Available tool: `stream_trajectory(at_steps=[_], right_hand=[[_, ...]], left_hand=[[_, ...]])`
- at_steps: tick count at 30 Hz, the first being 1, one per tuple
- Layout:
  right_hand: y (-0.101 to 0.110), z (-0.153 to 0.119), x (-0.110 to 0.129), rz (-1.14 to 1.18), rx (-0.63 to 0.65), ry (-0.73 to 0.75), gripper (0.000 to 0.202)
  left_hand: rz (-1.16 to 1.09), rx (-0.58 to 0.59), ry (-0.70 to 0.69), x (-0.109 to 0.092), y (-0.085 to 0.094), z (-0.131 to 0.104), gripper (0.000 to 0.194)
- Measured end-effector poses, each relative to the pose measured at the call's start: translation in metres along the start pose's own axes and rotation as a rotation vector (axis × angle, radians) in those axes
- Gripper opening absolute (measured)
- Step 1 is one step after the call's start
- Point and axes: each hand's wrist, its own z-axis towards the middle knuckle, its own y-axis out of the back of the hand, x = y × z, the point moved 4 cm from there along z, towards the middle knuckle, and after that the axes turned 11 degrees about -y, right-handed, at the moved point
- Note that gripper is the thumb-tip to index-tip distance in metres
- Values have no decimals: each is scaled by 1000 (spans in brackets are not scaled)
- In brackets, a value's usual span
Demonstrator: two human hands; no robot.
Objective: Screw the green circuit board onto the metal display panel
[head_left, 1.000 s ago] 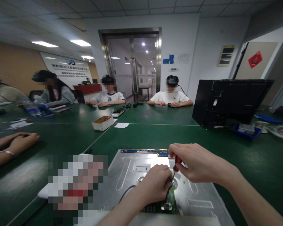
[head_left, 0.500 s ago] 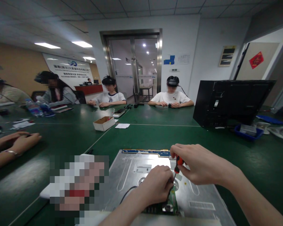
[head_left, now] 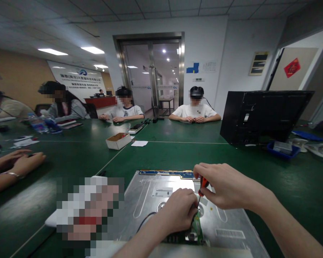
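Observation:
A screwdriver (head_left: 202, 186) with a red and black handle stands upright, slightly tilted, in the grip of my right hand (head_left: 220, 188). Its thin shaft points down at a green circuit board (head_left: 196, 229). My left hand (head_left: 179, 209) is closed low over that board, its fingertips beside the shaft; what they hold is hidden. Under both hands lies a flat silver metal panel (head_left: 231, 224), with a blue circuit strip (head_left: 165, 174) along its far edge and a dark cable (head_left: 145, 219) left of my wrist.
A pixelated item (head_left: 88, 208) lies left of the panel. Farther off are an open small box (head_left: 118, 141), a white paper (head_left: 139, 143), a black monitor (head_left: 263, 116) and a blue tray (head_left: 282, 150). Another person's hands (head_left: 27, 163) rest at the left; several people sit around the green table (head_left: 172, 154).
My right hand and the screwdriver have shifted very slightly up and left. My left hand stays in place over the board.

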Motion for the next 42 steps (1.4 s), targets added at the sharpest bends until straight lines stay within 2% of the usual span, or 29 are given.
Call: stream_trajectory(at_steps=[5,11,17,25,33,42], right_hand=[[0,1,1,6,12,5,17],[0,6,-3,-49,20,-109,7],[1,-2,-2,41,5,0,16],[1,5,-1,-53,22,-103,8],[2,-1,2,20,28,5,15],[0,5,-2,-61,27,-108,9]], left_hand=[[-9,4,14,-1,1,0,6],[-15,5,21,-1,0,0,6],[-9,-9,5,0,0,0,5],[9,-3,6,-2,2,-1,5],[6,-17,-24,0,-3,0,6],[26,3,-8,-2,0,0,5]])
